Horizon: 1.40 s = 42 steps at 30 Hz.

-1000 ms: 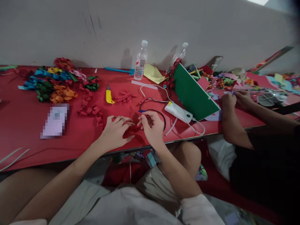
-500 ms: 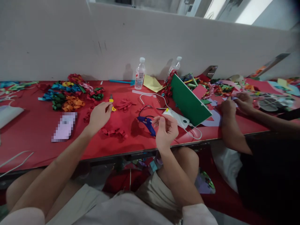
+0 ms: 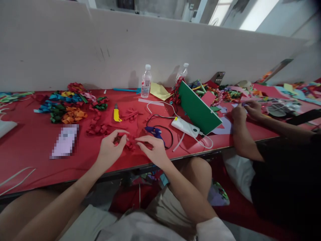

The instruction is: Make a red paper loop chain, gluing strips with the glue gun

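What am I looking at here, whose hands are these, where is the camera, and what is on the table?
The camera sits on a person's head, looking down at their own bare hands. The left hand and right hand meet over a curled red paper strip on the red table; whether it is gripped is unclear. Nearby lie a blue glue gun, a yellow utility knife, a white power bank, a green board and a water bottle. The arms at right belong to a co-worker's hands.

A folded paper strip [image 3: 129, 144] lay on the table [image 3: 32, 140] between the left hand [image 3: 110, 150] and right hand [image 3: 153, 150]. Behind it lay a utility knife [image 3: 116, 113]; a glue gun [image 3: 154, 132] sat just behind the right hand.
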Available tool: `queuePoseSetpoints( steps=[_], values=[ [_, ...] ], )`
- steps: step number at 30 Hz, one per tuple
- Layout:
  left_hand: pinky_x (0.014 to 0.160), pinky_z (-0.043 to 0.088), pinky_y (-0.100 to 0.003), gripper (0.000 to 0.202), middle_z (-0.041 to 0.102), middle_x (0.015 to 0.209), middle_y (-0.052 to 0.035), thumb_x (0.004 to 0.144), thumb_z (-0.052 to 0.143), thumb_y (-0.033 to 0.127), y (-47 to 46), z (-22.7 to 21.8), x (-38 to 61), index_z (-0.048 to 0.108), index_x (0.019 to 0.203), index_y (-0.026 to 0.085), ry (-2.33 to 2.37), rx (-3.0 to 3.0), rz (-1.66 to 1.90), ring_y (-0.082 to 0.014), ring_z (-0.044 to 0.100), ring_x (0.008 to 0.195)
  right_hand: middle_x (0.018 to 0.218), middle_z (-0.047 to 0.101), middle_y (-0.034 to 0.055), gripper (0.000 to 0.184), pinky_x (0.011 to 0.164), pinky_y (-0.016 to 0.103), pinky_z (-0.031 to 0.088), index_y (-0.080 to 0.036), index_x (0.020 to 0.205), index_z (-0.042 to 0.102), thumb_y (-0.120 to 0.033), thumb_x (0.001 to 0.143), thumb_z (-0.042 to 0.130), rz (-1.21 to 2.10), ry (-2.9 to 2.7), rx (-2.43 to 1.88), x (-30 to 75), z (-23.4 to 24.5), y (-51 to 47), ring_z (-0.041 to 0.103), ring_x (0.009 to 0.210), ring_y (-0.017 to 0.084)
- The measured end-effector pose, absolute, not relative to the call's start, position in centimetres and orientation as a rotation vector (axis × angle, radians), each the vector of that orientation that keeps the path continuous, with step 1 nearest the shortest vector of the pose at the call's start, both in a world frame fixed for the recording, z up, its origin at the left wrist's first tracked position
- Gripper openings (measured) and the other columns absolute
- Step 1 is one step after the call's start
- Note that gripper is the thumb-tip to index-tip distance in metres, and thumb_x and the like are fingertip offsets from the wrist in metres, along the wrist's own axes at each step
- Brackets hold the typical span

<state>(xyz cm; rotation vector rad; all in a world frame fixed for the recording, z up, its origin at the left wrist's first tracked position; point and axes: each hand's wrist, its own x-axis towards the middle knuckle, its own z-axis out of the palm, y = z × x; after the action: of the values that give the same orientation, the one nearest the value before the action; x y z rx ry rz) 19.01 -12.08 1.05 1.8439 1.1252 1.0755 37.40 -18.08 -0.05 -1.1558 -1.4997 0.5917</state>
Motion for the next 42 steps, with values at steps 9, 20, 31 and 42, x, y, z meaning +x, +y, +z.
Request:
queuePoseSetpoints(
  steps=[9, 20, 31, 42],
  values=[
    [0.081, 0.054, -0.028, 0.011, 0.074, 0.09, -0.0037, 0.092, 0.058, 0.021, -12.2, -1.3, 17.6, 0.066, 0.1, 0.02, 1.006, 2.516, 1.308, -0.016, 0.068, 0.081, 0.076, 0.068, -0.0003, 0.03, 0.066, 0.026, 0.056, -0.022, 0.116, 0.064, -0.036, 0.09, 0.061, 1.028, -1.325, -1.192, 34.9, -2.2, -18.0, 0.069, 0.066, 0.014],
    [0.094, 0.053, -0.036, 0.042, 0.074, 0.106, -0.0075, 0.092, 0.054, 0.007, -13.0, -2.2, 18.1, 0.055, 0.132, 0.019, 0.71, 2.894, 1.165, -0.0199, 0.068, 0.092, 0.058, 0.061, -0.0027, 0.028, 0.051, 0.02, 0.039, -0.02, 0.072, 0.054, -0.037, 0.094, 0.053, 0.88, -1.44, -1.298, 35.6, -1.2, -18.5, 0.052, 0.05, 0.009],
    [0.077, 0.05, -0.026, 0.034, 0.069, 0.081, -0.0039, 0.095, 0.051, 0.01, -12.3, -1.0, 17.4, 0.061, 0.127, 0.015, 0.942, 2.634, 1.33, -0.0139, 0.064, 0.073, 0.069, 0.066, -0.0009, 0.023, 0.054, 0.019, 0.046, -0.018, 0.104, 0.065, -0.035, 0.097, 0.051, 0.949, -1.474, -1.169, 36.1, -1.7, -18.2, 0.06, 0.053, 0.009],
    [0.077, 0.049, -0.032, 0.032, 0.073, 0.088, -0.0065, 0.089, 0.063, 0.009, -12.4, -0.7, 18.0, 0.061, 0.12, 0.015, 0.745, 2.889, 1.338, -0.0177, 0.065, 0.076, 0.061, 0.064, -0.0031, 0.021, 0.048, 0.019, 0.045, -0.02, 0.094, 0.06, -0.04, 0.095, 0.055, 0.933, -1.346, -1.279, 35.5, -2.3, -18.4, 0.059, 0.047, 0.01]
  ],
)
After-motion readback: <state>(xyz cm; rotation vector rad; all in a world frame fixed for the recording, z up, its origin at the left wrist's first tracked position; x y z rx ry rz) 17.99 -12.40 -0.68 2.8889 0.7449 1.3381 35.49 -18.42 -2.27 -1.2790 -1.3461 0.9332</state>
